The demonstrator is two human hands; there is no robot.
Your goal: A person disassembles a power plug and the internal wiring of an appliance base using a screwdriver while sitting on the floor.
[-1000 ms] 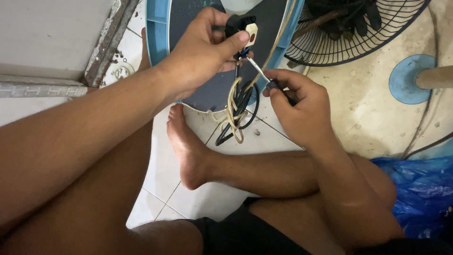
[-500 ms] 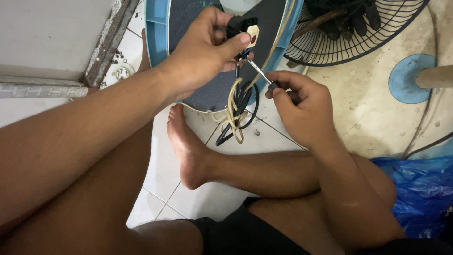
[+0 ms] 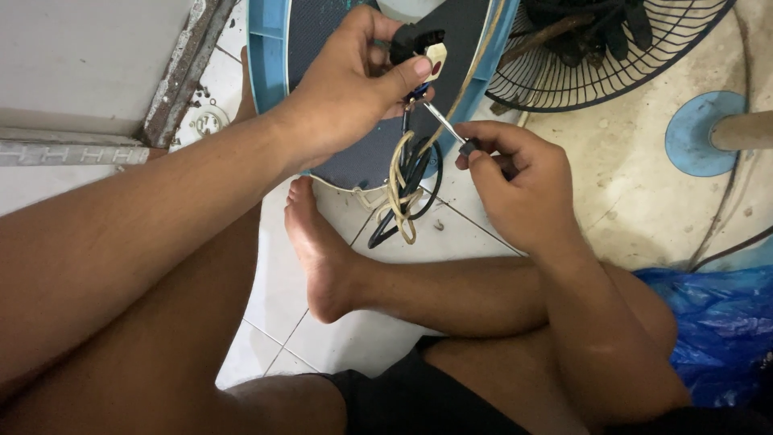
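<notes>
The left hand [image 3: 346,89] pinches the small black switch part [image 3: 419,48] up-left of the right hand [image 3: 519,189], whose closed fingers slant a screwdriver [image 3: 443,125] toward it.

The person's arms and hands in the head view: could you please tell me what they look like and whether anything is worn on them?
Both arms are bare up to the frame's edge: no sleeves show. The left hand and right hand wear no gloves, and no rings, watch or bands are visible. The fingers have short nails.
</notes>
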